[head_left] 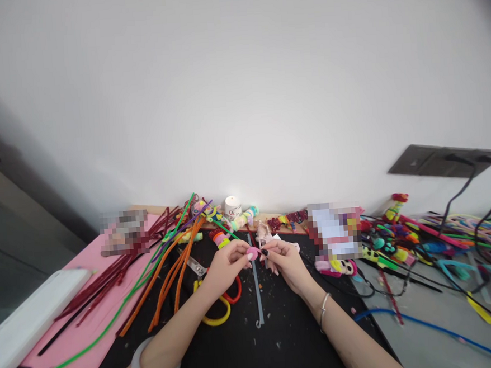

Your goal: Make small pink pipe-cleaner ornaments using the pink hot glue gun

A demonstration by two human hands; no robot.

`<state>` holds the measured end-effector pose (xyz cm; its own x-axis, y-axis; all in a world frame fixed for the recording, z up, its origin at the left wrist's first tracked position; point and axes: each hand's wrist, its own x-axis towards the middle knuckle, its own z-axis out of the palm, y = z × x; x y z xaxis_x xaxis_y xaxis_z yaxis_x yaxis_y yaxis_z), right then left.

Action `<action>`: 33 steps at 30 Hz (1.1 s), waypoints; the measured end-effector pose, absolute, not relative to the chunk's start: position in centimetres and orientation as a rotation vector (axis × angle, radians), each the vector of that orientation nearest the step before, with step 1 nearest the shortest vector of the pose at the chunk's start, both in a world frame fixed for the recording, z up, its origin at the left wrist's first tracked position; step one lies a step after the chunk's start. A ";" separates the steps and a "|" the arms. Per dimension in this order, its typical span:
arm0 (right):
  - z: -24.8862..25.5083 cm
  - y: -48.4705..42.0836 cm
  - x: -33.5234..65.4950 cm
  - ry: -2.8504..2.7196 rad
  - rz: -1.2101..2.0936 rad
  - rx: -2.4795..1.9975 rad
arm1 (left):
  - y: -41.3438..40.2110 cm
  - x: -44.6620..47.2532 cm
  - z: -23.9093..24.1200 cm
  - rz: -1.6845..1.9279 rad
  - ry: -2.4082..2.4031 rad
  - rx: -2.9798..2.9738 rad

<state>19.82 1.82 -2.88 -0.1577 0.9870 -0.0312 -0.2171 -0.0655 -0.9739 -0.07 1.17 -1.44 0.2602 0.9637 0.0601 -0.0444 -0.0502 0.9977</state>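
My left hand (226, 266) and my right hand (285, 261) meet above a black mat (257, 346), fingertips pinched together on a small pink fuzzy piece (253, 253). A pale bangle sits on my left wrist, a thin silver bracelet on my right. Below my left hand lie scissors with yellow and red handles (221, 312). A grey strip with a hooked end (257, 289) runs down the mat between my hands.
Orange, dark red and green pipe cleaners (167, 273) fan out on the left over a pink sheet (91, 324). A white candle (232, 207) stands by the wall. Colourful craft pieces and black cables (422, 244) crowd the right. A white case (28, 322) lies at far left.
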 end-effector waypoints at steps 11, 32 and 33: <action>-3.2 1.8 19.6 -1.149 1.458 -1.021 | 1.4 -0.2 -1.8 1.125 0.973 1.341; -3.6 2.0 19.6 -1.160 1.493 -1.014 | 1.2 0.0 -1.1 1.152 0.936 1.182; -3.6 2.0 19.6 -1.168 1.492 -1.012 | 1.2 0.0 -1.0 1.152 0.934 1.176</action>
